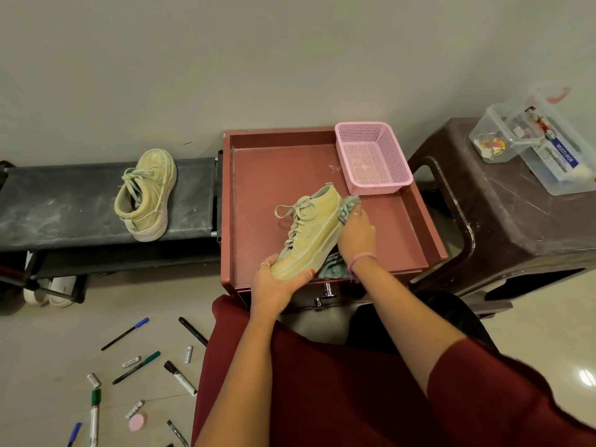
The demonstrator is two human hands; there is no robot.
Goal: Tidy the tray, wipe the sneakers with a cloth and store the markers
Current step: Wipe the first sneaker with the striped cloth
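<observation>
Sneaker [309, 230] in pale yellow-green lies tilted over the red tray [258, 175], its toe toward the near edge and its heel pointing far and right, laces loose on top. The left hand [277, 285] cups the toe from below, fingers curled round the sole edge and gripping it. The right hand [356, 233] presses a greyish-green cloth [347, 206] against the sneaker's sole side near the heel, fingers bent over the fabric and holding it; more of the cloth hangs out below the shoe near the wrist, which wears a pink band [361, 259].

A pink mesh basket [374, 156] sits in the far right corner of the tray, apart from the shoe. The tray rests on a small cabinet whose metal knobs [325, 295] show at its near face.

To the left, a second sneaker [146, 195] of the same colour lies on its side on a dusty black bench [64, 204], well apart from the tray. White sandals [48, 293] show under the bench.

Markers [125, 333] and pens lie scattered on the floor at the near left, along with small white tubes and a round pink disc [138, 421]. On the right stands a brown plastic stool [516, 221] carrying clear plastic boxes [548, 150] with small items inside.
</observation>
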